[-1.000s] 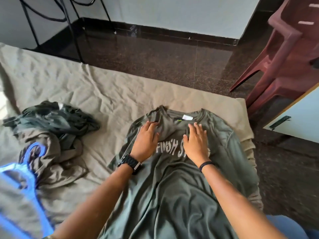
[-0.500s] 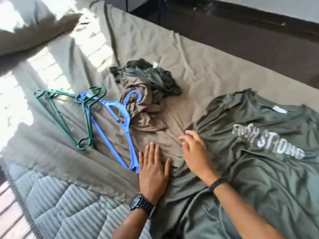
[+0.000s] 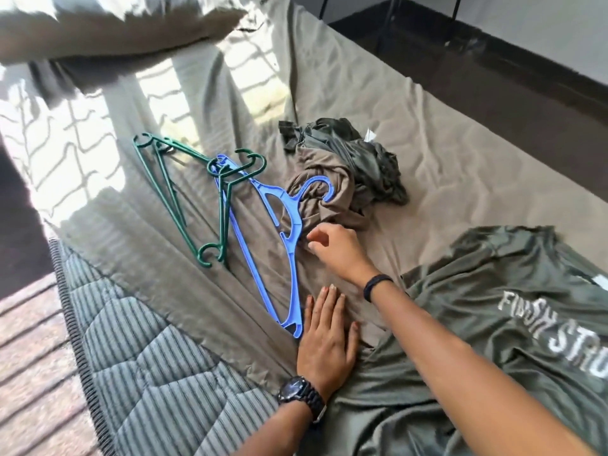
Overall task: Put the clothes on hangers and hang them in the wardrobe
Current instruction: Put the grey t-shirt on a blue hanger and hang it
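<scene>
A green T-shirt (image 3: 493,340) with white lettering lies spread flat on the bed at the right. Blue hangers (image 3: 289,238) lie on the sheet left of centre, the hook of one resting on a crumpled pile of brown and dark green clothes (image 3: 342,172). Green hangers (image 3: 184,192) lie further left. My left hand (image 3: 325,343) rests flat on the sheet, fingers straight, just right of the blue hanger's lower end. My right hand (image 3: 339,248) hovers beside the blue hanger's shoulder with fingers loosely curled, holding nothing.
A tan sheet (image 3: 427,133) covers the bed; a grey quilted mattress edge (image 3: 148,373) shows at the lower left. A pillow (image 3: 98,31) lies at the top left. Dark floor (image 3: 493,67) runs along the far side of the bed.
The view swung left from the T-shirt to the hangers. My right hand left the shirt and reached up-left to the blue hanger. My left hand stays flat on the sheet.
</scene>
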Tool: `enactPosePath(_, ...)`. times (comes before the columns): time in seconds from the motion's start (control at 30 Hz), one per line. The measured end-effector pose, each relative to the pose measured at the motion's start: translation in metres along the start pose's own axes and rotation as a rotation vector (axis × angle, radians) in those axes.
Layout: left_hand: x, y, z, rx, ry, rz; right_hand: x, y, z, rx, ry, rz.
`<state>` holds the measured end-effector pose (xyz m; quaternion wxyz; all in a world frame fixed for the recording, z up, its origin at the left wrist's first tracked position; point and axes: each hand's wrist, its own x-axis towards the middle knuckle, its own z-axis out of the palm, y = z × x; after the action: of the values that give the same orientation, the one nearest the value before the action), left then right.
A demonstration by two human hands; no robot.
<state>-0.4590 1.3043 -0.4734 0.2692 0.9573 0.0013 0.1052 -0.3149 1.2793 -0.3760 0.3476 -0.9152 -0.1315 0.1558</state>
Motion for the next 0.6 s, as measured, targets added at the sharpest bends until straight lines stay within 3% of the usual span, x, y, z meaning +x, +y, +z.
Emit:
enactPosePath(0.17,-0.008,0.005,-0.027,-0.318,0.168,0.091,0.002,0.037,-0.019,0.064,-0.034,0.043)
enactPosePath(0.23,-0.009,0.003,-0.048,-0.297,0.286,0.076,0.0,0.046,-0.018,0.1,-0.043,0.041)
enactPosePath(0.33,0.003,-0.017,-0.072,-0.285,0.516,-0.253,-0.005,0.044,-0.008,0.112,-0.02,0.032)
enactPosePath(0.43,0.02,-0.046,-0.079,-0.532,0.476,-0.667,-0.01,0.026,0.004,0.055,0.031,0.01)
enactPosePath(0.6,0.034,-0.057,-0.077,-0.627,0.309,-0.79,-0.021,0.005,0.037,0.259,-0.158,0.089)
